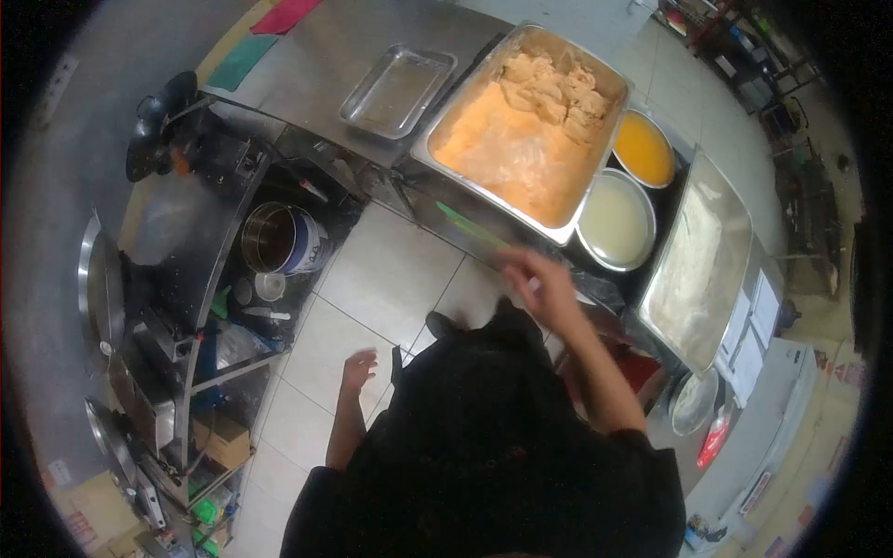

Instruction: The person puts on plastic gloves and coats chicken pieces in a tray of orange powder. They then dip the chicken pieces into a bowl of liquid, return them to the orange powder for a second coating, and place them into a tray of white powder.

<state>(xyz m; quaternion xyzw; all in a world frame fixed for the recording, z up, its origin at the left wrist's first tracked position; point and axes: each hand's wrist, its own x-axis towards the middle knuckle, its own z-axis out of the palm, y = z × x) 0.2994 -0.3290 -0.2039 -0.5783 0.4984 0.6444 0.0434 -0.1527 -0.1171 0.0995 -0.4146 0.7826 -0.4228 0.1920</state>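
Observation:
My right hand [542, 290] is closed around a long, thin green utensil [465, 226], blurred along its length. It points up and left, beside the front edge of a deep steel pan [575, 219]. Orange breading powder [507, 139] fills that pan, with coated pieces [556, 88] heaped at its far end. A small pale bit shows between my fingers; its kind is hidden. Low over the floor tiles, my left hand [359, 370] hangs empty with its fingers apart.
Right of the pan stand a bowl of yellow liquid [644, 149], a bowl of pale liquid [616, 219] and a steel pan of white powder [696, 251]. A shallow metal tray [398, 91] lies on the counter. Shelving with a bucket [312, 240] is at left.

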